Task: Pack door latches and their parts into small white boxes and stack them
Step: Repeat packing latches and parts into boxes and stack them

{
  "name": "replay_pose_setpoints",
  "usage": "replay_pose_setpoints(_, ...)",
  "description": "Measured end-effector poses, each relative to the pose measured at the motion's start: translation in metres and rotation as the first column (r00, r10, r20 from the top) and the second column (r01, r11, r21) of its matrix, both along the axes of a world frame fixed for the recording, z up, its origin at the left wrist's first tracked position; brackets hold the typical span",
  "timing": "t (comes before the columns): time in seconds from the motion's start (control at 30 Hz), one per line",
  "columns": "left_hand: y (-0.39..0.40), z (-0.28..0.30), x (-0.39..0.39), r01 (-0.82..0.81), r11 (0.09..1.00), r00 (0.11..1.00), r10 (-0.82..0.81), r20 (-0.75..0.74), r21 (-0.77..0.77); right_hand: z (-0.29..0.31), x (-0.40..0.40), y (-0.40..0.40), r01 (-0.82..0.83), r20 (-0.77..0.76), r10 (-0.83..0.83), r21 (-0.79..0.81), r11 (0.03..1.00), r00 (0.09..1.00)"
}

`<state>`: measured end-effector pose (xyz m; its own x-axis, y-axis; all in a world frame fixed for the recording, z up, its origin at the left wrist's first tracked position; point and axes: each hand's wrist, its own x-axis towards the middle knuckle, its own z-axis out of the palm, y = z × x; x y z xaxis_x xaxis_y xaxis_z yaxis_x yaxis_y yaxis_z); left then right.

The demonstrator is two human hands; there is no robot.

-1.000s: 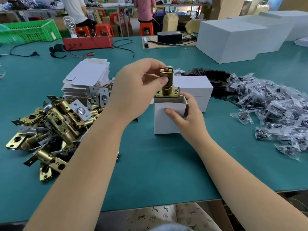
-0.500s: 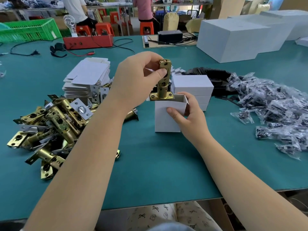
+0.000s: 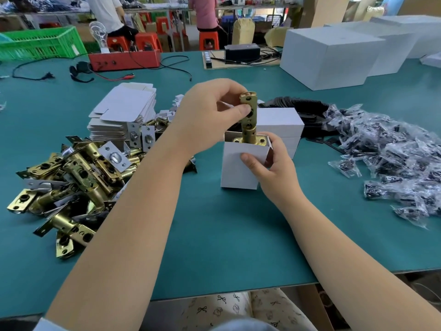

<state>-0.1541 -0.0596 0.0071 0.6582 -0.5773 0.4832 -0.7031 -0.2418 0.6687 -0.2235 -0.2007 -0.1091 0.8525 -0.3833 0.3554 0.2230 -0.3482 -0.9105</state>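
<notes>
Head view: pinching a brass door latch (image 3: 248, 115) near its upper end with the left hand (image 3: 207, 115), thumb and curled fingers closed on the flat tail piece. Holding the latch upright, faceplate downward, the faceplate sitting level with the open mouth of a small white box (image 3: 238, 168) and partly inside it. Steadying that box with the right hand (image 3: 272, 168), thumb pressing the front wall, the other fingers wrapping round the right side near the rim. Standing the box on end on the green table (image 3: 214, 235), roughly at centre.

Just behind the box, resting closed and stacked, more small white boxes (image 3: 279, 125), touching or nearly touching the open one; cannot tell which. To the left, lying in a loose heap, many more brass latches (image 3: 71, 182) mixed with silver plates (image 3: 114, 158). Behind that heap, sitting in a pile, flat unfolded box blanks (image 3: 124, 108). To the right, spreading across the table, a mound of clear plastic bags (image 3: 393, 163) holding dark small parts, with black flat pieces (image 3: 298, 103) lying behind the stacked boxes.

Farther back on the table, sitting well apart from the work: large white cartons (image 3: 334, 56) at the right, a red box (image 3: 124, 59) with cables at the left, a green crate (image 3: 40, 41) beyond it. Past the table's far edge, standing among orange stools (image 3: 145, 41), two people, seen only in part.
</notes>
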Motion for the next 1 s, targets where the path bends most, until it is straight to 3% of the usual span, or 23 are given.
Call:
replay_pose_setpoints(0.2,0.012,-0.025,0.005,-0.031,1.000,0.997,0.031,-0.075,0.005,0.000,0.000,0.002,-0.018,-0.002,0.018,0.019,1.000,1.000)
replay_pose_setpoints(0.33,0.015,-0.038,0.008,-0.091,0.985,0.996,0.090,0.010,0.147,0.000,-0.002,0.004,-0.026,-0.010,0.026,0.005,1.000,1.000)
replay_pose_setpoints(0.6,0.015,-0.036,0.016,-0.043,0.952,0.998,0.055,-0.031,0.304,0.004,-0.004,0.007,-0.014,-0.035,0.014,-0.003,1.000,0.999)
replay_pose_setpoints(0.77,0.013,-0.029,0.053,-0.128,0.979,0.978,0.152,-0.146,0.160,0.006,-0.006,0.008,-0.026,-0.026,0.026,-0.005,1.000,0.999)
replay_pose_setpoints(0.83,0.007,-0.037,0.078,-0.248,0.903,0.960,0.277,-0.034,0.351,0.005,-0.007,0.007,-0.032,-0.030,0.032,0.000,0.999,0.999)
replay_pose_setpoints(0.9,0.000,-0.049,0.099,-0.360,0.709,0.929,0.334,0.161,0.606,0.005,-0.007,0.007,-0.031,-0.036,0.031,-0.006,0.999,0.999)
replay_pose_setpoints(0.97,-0.006,-0.059,0.112,-0.437,0.528,0.899,0.290,0.329,0.728,0.005,-0.007,0.008,-0.026,-0.040,0.025,-0.016,1.000,0.999)
replay_pose_setpoints(1.0,-0.009,-0.063,0.118,-0.474,0.479,0.881,0.267,0.391,0.739,0.005,-0.007,0.008,-0.025,-0.043,0.024,-0.020,0.999,0.999)
